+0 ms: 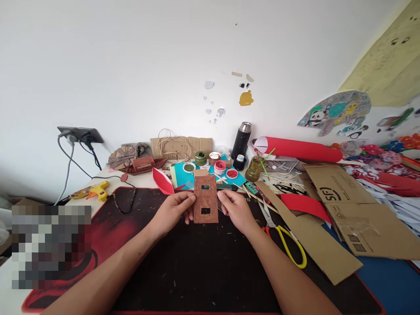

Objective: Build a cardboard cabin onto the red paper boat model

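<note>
Between my hands, a reddish-brown painted cardboard panel (206, 198) is held upright above the dark mat. Two rectangular holes are cut through it, one high and one low. My left hand (175, 208) pinches its left edge between thumb and fingers. At the right edge, my right hand (235, 208) grips the same panel with thumb and bent fingers. Just behind the panel are open jars of green paint (200, 158) and red paint (220, 166). A folded red paper piece (163, 181) lies beyond my left hand.
Yellow-handled scissors (285, 245) and a long cardboard strip (315, 236) lie right of my right arm. A yellow glue gun (98, 191) is at the left, its cord running to the wall outlet. Behind stand a black thermos (242, 140) and a brush jar (254, 169). Flattened cardboard (370, 218) covers the right.
</note>
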The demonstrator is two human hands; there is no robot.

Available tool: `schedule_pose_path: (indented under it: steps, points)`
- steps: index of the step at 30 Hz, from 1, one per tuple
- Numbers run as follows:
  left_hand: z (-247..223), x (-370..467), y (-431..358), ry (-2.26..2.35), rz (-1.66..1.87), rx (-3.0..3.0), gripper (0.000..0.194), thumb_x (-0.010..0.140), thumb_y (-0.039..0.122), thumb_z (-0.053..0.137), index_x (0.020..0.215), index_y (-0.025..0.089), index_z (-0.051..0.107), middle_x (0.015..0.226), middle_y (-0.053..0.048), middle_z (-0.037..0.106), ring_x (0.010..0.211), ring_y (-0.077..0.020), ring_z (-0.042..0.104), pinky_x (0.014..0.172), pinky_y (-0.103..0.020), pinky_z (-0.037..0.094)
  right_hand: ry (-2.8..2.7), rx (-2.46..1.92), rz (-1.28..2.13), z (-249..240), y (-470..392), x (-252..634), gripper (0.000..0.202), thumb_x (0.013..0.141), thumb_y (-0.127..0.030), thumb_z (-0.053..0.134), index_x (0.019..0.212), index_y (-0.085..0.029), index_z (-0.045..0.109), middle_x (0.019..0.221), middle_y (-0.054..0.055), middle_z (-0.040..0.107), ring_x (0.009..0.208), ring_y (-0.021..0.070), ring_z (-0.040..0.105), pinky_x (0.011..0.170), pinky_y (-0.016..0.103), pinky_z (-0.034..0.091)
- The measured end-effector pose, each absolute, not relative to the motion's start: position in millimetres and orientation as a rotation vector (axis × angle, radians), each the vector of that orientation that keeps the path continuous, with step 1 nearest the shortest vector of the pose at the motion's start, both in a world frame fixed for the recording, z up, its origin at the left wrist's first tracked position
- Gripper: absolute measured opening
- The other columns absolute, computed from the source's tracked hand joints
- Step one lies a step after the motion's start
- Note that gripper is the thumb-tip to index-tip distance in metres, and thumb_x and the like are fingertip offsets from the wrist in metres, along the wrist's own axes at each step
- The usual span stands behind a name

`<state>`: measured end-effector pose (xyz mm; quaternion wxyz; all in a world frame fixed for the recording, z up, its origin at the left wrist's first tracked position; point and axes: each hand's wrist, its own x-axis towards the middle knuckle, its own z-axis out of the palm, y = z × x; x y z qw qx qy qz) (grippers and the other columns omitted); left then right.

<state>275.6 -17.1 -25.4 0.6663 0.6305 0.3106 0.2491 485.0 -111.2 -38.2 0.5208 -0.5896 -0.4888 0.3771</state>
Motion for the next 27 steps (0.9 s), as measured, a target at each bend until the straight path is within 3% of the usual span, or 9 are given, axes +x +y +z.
schedule_pose_path:
  steps: [20, 24, 27]
  points:
    - [-34, 276, -18, 0.671, 0.519, 1.420, 0.061, 0.083, 0.078, 0.070, 0.090, 0.018, 0.065, 0.059, -0.002, 0.070, 0.046, -0.0150, 0.064, 0.048, -0.025, 0.054, -1.223, -1.471, 0.899, -36, -112, 485, 0.051, 0.094, -0.070, 0.060, 0.076, -0.023, 0.061, 0.053, -0.005, 0.047, 0.050, 0.0156, 0.043, 0.054, 0.029, 0.035]
    - [-32, 276, -17, 0.707, 0.558, 1.454, 0.060, 0.086, 0.078, 0.067, 0.096, 0.018, 0.064, 0.067, -0.001, 0.070, 0.045, -0.0141, 0.063, 0.040, -0.023, 0.047, -1.242, -1.494, 0.881, -34, -113, 486, 0.052, 0.094, -0.070, 0.060, 0.072, -0.023, 0.058, 0.053, -0.005, 0.046, 0.051, 0.0157, 0.042, 0.055, 0.030, 0.035]
    - [-19, 267, -9, 0.821, 0.784, 1.523, 0.060, 0.091, 0.075, 0.062, 0.107, 0.018, 0.068, 0.076, 0.000, 0.068, 0.044, -0.0105, 0.055, 0.038, -0.022, 0.037, -1.231, -1.492, 0.875, -34, -113, 487, 0.050, 0.095, -0.069, 0.060, 0.075, -0.023, 0.060, 0.053, -0.005, 0.045, 0.051, 0.0159, 0.041, 0.055, 0.030, 0.034]
